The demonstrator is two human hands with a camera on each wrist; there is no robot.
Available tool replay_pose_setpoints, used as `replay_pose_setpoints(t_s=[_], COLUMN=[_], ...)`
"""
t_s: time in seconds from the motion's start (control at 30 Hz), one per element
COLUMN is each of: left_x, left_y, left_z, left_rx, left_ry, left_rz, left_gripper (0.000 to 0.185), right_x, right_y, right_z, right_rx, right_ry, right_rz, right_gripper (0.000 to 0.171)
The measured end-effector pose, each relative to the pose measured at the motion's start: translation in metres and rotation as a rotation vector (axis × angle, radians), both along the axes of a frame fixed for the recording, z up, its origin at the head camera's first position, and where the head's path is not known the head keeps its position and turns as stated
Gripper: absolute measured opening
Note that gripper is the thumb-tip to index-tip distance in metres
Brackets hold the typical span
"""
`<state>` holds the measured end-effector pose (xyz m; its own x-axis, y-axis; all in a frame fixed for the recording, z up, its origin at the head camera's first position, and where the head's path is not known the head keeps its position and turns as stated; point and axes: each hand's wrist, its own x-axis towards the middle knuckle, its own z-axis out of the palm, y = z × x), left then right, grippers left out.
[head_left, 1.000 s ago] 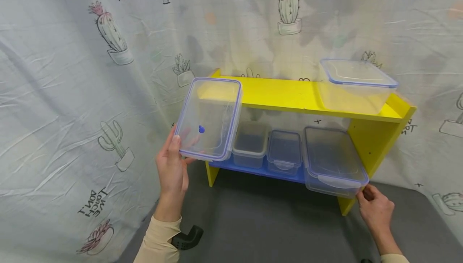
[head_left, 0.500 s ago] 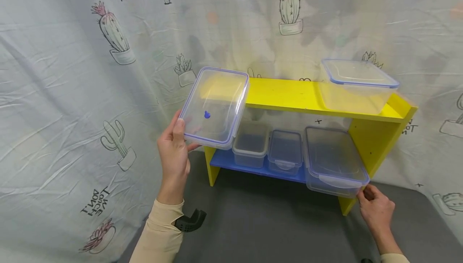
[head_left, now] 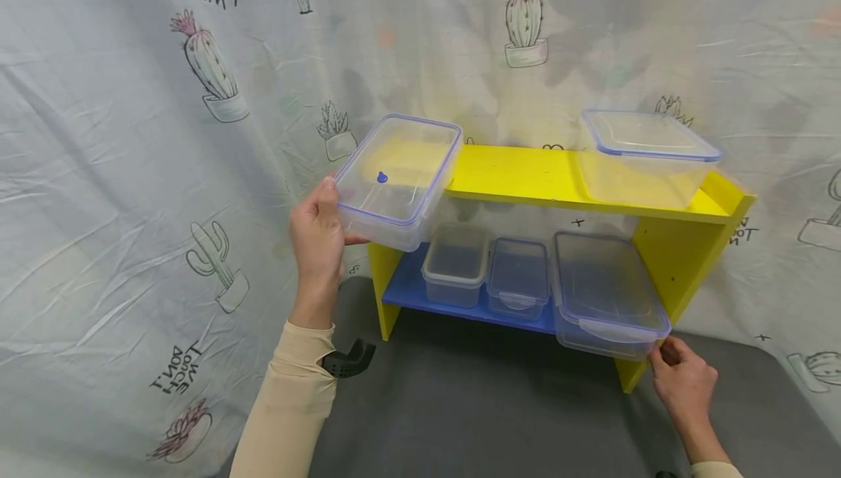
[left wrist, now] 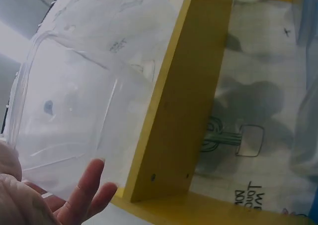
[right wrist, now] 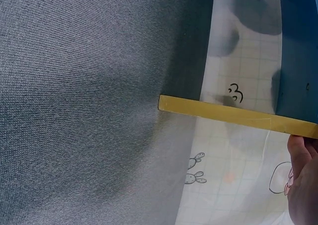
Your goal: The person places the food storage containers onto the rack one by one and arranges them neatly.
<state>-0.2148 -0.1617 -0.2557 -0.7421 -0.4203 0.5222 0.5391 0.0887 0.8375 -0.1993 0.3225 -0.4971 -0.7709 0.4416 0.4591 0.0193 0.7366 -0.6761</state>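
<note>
Left hand point(head_left: 318, 233): fingers curled round the near end of a clear lidded container point(head_left: 397, 179) with a blue-edged lid, held tilted in the air at the left end of the yellow shelf's point(head_left: 525, 171) top board.

Right hand point(head_left: 683, 376): at the front right corner of a large clear lidded container point(head_left: 601, 295), which overhangs the front edge of the blue lower board point(head_left: 407, 292); whether it grips cannot be told.

Lower board, left of it: two small clear containers point(head_left: 455, 263), side by side.

Top board, right end: one lidded container point(head_left: 640, 157).

Base: grey mat point(head_left: 499, 405).
</note>
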Motion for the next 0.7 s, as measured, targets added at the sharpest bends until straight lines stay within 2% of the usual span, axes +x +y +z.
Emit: replay_pose_setpoints(t_s=[0.17,0.4,0.7], left_x=[-0.006,-0.019,-0.033], left_y=[0.0,0.002,0.015], left_z=[0.011,0.024,0.036], left_rx=[-0.068,-0.136,-0.316], left_ry=[-0.068,-0.115,-0.129], left_rz=[0.071,0.108,0.281], left_gripper=[0.046,0.051,0.047], right_x=[0.0,0.001,0.003], right_y=[0.0,0.002,-0.001], right_z=[0.0,0.002,0.0], right_rx=[0.002,-0.015,-0.015], right_ry=[0.006,-0.011,-0.041], right_rz=[0.002,-0.01,-0.008], right_gripper=[0.025,0.026,0.027])
